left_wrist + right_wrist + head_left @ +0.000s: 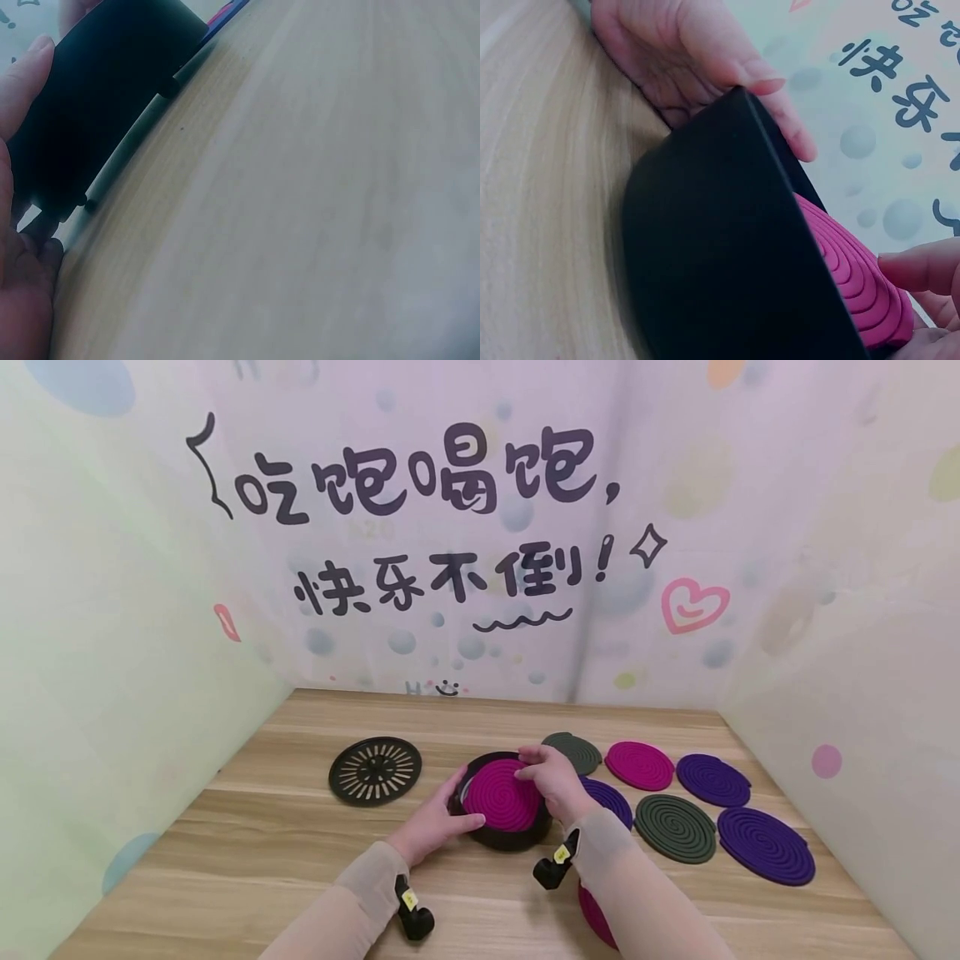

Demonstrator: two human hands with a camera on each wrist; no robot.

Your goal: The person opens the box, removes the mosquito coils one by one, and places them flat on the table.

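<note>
A black round holder [504, 842] stands on the table, its tall side wall [105, 97] filling much of the left wrist view. My left hand [435, 820] grips the holder from its left side, the thumb over the rim. A magenta spiral coaster [501, 797] sits tilted in the holder's mouth. With my right hand [557, 783] I pinch that coaster's far right edge; the right wrist view shows the fingers [930, 266] on the coaster [855, 277]. How deep the coaster sits, and what lies beneath it, is hidden.
A black slotted round lid [375, 771] lies to the left. Spread on the right are several spiral coasters: green [675, 828], magenta [640, 766] and purple [765, 846]. Another magenta coaster [594, 917] is partly under the right forearm. Fabric walls [480, 652] enclose the wooden table.
</note>
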